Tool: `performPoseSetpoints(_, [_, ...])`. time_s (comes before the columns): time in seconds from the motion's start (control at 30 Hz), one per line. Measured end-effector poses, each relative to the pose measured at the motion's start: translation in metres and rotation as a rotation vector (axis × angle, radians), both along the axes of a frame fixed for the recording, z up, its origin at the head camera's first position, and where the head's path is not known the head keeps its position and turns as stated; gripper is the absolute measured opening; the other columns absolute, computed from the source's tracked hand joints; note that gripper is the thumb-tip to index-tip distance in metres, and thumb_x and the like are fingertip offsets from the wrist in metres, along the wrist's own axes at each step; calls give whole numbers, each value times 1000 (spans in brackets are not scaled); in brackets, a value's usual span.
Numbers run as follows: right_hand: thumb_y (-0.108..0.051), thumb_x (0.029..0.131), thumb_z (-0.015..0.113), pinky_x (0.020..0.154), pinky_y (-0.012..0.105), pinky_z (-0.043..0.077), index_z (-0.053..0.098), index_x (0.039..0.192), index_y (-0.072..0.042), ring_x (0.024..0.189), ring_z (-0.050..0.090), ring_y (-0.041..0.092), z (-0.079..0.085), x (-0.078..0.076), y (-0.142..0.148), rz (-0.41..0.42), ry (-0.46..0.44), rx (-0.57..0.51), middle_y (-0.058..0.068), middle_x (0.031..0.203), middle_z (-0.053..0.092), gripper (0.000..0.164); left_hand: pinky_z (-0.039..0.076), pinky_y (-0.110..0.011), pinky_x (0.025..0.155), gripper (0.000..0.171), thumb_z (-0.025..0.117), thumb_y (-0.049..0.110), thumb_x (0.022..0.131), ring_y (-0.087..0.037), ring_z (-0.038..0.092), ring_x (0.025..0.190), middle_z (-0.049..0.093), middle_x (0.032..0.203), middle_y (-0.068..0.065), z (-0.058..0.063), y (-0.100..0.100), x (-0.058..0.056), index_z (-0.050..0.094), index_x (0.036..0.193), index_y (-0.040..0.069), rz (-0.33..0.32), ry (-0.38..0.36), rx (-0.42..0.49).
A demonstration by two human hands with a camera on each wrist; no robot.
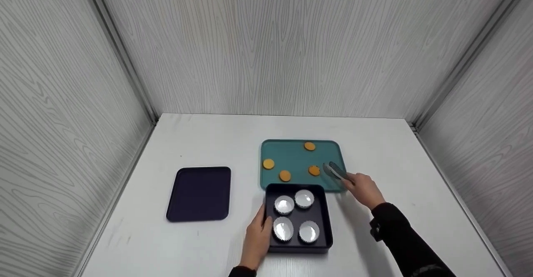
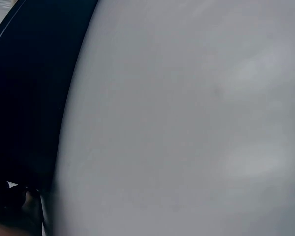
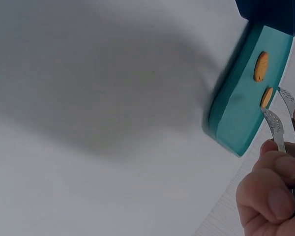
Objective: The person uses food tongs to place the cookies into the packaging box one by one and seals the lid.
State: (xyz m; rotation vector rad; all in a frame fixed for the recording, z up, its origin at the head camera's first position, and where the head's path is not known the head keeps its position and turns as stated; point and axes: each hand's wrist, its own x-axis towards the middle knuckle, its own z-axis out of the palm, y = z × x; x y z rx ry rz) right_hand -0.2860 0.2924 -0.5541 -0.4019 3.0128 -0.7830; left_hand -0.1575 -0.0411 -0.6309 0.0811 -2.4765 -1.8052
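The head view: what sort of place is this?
Probably a small work booth: a white table, wood-grain panels on three sides, and a teal tray of orange discs.

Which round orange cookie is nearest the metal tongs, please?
The front-right cookie on the rectangular teal tray; the other three lie farther from the tongs.

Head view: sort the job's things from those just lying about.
In the job, apparently:
silver metal tongs in the right hand
round orange discs on teal rectangular tray
round silvery cups in dark rectangular box

Lying about, apparently:
dark flat squarish tray
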Motion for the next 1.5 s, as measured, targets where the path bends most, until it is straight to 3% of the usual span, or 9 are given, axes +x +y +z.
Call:
performPoseSetpoints(0.17, [-19, 103, 61, 63, 36, 42, 70, 93, -2, 67, 49, 20, -2, -9, -13, -12, -8, 6, 6, 76, 57, 22, 34, -51, 120, 53, 48, 26, 109, -34, 41, 146, 44, 158, -12, 0, 0, 0, 39, 158, 9, -3, -18, 9])
performPoseSetpoints(0.33, [-20, 103, 63, 68, 40, 50, 71, 93, -5, 72, 58, 19, -7, -13, -24, -11, -24, -1, 4, 80, 65, 20, 36, -48, 120, 52, 48, 24, 109, -32, 42, 145, 45, 157, -12, -1, 1, -2, 40, 158, 8, -3, -5, 7])
performPoseSetpoints(0.57, [-20, 102, 64, 67, 40, 51, 67, 88, -8, 71, 60, 20, -9, -14, -37, 1, -5, 1, 4, 79, 65, 19, 36, -49, 120, 52, 49, 23, 109, -32, 42, 145, 45, 157, -12, -1, 0, -2, 40, 158, 8, -1, 1, -2])
performPoseSetpoints(0.87, [-19, 101, 67, 76, 50, 57, 71, 104, 0, 86, 69, 35, -11, -13, -39, 10, 20, 52, 15, 91, 69, 20, 36, -48, 120, 51, 49, 24, 109, -31, 43, 145, 46, 157, -9, -1, 1, -2, 40, 158, 11, 0, 2, -6])
performPoseSetpoints(1.13, [-18, 99, 68, 81, 52, 58, 72, 116, 5, 93, 70, 39, -15, -13, -41, -8, 11, 15, 22, 101, 72, 29, 36, -49, 120, 51, 49, 24, 109, -32, 43, 145, 46, 157, -10, -1, 0, -2, 41, 158, 10, 5, 5, -5])
performPoseSetpoints(1.33, [-21, 98, 70, 94, 55, 55, 63, 136, 5, 109, 67, 43, -12, -12, -41, -72, -72, -39, 27, 122, 69, 46, 35, -47, 120, 52, 48, 26, 109, -28, 42, 145, 45, 158, -7, -1, 1, 0, 40, 159, 13, 13, -14, 3])
performPoseSetpoints(1.5, [-24, 98, 71, 96, 56, 54, 62, 139, 2, 113, 66, 44, -9, -12, -41, -115, -126, -43, 26, 128, 67, 49, 35, -48, 120, 52, 48, 27, 109, -30, 42, 145, 45, 158, -8, -1, 1, 1, 40, 159, 13, 15, -19, 5])
